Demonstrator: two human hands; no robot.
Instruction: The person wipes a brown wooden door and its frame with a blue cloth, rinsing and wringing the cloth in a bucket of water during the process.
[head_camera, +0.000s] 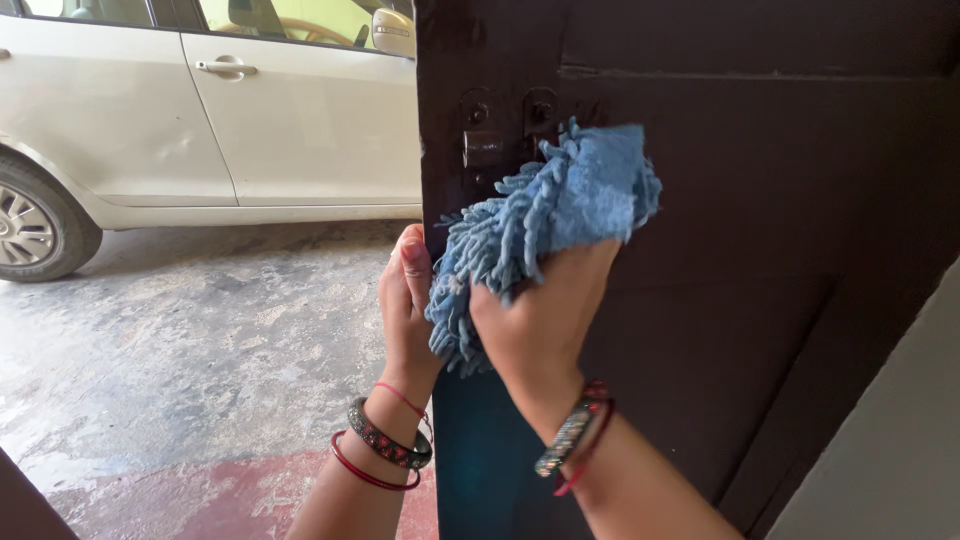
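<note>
Blue and shaggy, a microfibre cloth is being pressed flat against a dark brown door, just below and to the right of a metal latch plate. The right hand is clenching the cloth's lower part, fingers wrapped into the fabric so that most of them are lying out of sight behind its strands; only the back of the hand and the thumb side are showing. The left hand is curling around the door's free edge, thumb resting on the front face, fingers hidden behind the wood, so it is gripping the door rather than the cloth, though the cloth's fringe is brushing against it. Bangles are sitting on both wrists. Beyond the door edge, a white car is standing on worn concrete, cut off at the frame's top and left. The door's lower portion is fading into shadow and is hard to read.
</note>
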